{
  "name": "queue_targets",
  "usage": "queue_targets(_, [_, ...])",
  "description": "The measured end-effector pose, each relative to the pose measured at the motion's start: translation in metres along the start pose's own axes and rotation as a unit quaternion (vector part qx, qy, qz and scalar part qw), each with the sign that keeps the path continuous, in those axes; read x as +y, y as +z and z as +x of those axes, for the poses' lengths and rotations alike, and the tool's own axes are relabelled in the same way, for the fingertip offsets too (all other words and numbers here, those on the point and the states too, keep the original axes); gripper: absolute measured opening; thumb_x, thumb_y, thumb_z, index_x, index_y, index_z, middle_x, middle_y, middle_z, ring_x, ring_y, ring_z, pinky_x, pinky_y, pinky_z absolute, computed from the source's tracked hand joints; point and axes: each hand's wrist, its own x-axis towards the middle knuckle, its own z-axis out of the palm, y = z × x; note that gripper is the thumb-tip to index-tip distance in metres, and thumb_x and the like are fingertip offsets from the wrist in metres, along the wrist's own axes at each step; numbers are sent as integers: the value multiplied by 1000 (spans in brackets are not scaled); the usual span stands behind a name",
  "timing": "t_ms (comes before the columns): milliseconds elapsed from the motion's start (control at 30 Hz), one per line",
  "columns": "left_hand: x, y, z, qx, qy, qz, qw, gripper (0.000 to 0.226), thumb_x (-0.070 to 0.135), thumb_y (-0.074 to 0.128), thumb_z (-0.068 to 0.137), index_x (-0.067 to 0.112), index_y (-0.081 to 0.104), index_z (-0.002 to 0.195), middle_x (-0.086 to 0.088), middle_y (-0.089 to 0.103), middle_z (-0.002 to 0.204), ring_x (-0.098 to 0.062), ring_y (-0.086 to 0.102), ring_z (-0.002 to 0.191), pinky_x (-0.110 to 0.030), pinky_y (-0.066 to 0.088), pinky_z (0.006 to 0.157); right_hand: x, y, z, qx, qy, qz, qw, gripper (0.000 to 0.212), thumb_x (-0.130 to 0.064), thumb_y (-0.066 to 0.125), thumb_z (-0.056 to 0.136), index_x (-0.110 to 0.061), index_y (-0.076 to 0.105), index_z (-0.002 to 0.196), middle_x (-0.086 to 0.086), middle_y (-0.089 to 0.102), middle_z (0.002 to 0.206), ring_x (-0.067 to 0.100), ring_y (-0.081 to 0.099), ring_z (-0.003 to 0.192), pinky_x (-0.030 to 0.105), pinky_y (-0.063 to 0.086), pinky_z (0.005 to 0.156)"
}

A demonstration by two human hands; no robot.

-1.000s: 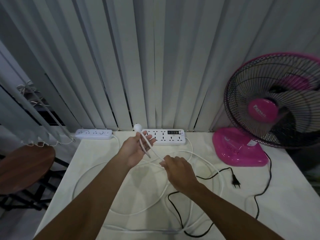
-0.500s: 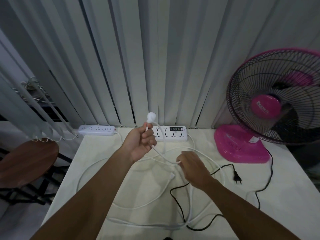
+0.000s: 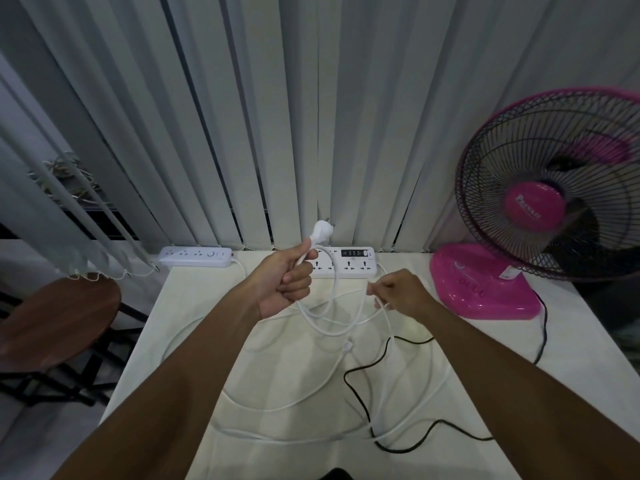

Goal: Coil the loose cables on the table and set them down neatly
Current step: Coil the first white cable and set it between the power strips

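Note:
My left hand [image 3: 284, 284] is closed in a fist around a white cable just below its white plug [image 3: 320, 232], which sticks up above the thumb. From that fist a loop of the white cable [image 3: 341, 329] hangs down and rises to my right hand [image 3: 401, 294], which pinches the same cable between thumb and fingers. More of the white cable lies in loose curves over the white table [image 3: 194, 306]. A black cable [image 3: 363, 403] winds across the table's right half from the fan. A thinner white lead with a small connector [image 3: 347, 347] lies under the loop.
Two white power strips lie at the table's back edge, a small power strip [image 3: 195, 256] at the left and a larger power strip [image 3: 349, 263] with a display at the middle. A pink fan [image 3: 550, 209] stands at the right. A round wooden stool [image 3: 55, 320] is left of the table. Vertical blinds hang behind.
My left hand has risen and closed into a fist on the cable below the plug. My right hand moved right and up along the cable, drawing out a hanging loop between the hands.

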Motion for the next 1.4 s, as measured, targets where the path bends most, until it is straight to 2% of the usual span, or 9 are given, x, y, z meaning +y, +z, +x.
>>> queue_targets(167, [10,-6,-5,-16,13,-5,1000,31,38,54,97,16,57,76,7,23,39,-6,16,30,-23,10,37,-7,-3,-5,-36,61,187,980,27,-42,80,81,-15,82,77,7,65,70,17,67,57,32,60,60])
queue_targets(400, [18,-2,-9,-89,43,-87,991,32,36,47,100,15,58,77,8,22,37,-8,10,33,-22,12,36,-7,16,-7,-73,89,166,979,42,-55,65,90,-15,75,83,3,64,74,14,54,61,28,46,61])
queue_targets(633, [44,10,-11,-127,83,-83,985,34,35,43,100,16,57,77,7,25,35,-8,12,32,-22,12,35,-3,33,-15,-79,239,65,966,98,-99,62,40,-11,66,83,0,49,66,14,43,44,23,38,47])
queue_targets(767, [36,10,-6,-69,34,14,997,33,37,49,99,17,57,74,7,27,35,-7,16,30,-20,13,33,-8,37,-3,1,258,106,960,108,-81,84,32,-2,63,102,-2,44,70,9,29,42,21,25,40])
queue_targets(867, [17,12,3,4,-8,130,991,33,39,49,100,13,57,80,5,24,38,-8,16,30,-18,15,33,-18,31,11,51,252,167,952,83,-56,96,43,-3,64,97,-5,50,64,9,37,45,21,30,37])
queue_targets(967, [-3,16,16,89,-30,230,969,37,39,45,102,7,60,93,-1,35,41,-11,18,32,-18,18,35,-36,23,24,100,204,203,953,57,-50,95,50,-19,50,67,-7,41,52,11,34,38,17,26,36])
queue_targets(1067, [-18,20,27,156,-31,199,967,39,36,41,104,4,62,98,-10,61,54,-14,34,33,-21,30,39,-61,17,27,126,94,202,967,42,-48,83,69,-19,53,63,-4,50,53,15,42,38,20,33,36])
queue_targets(1233, [-27,24,40,197,14,61,978,39,27,36,107,-5,59,110,-23,75,94,-30,72,72,-33,60,65,-85,14,1,108,-73,202,971,16,-27,60,96,-16,71,99,-1,68,77,14,66,46,28,53,43])
queue_targets(1400, [-34,23,51,196,58,-73,976,44,26,34,107,-10,52,123,-30,66,117,-41,67,107,-49,53,95,-79,24,-25,119,-177,208,955,18,-27,67,95,-30,74,111,-6,67,76,18,65,43,25,48,37])
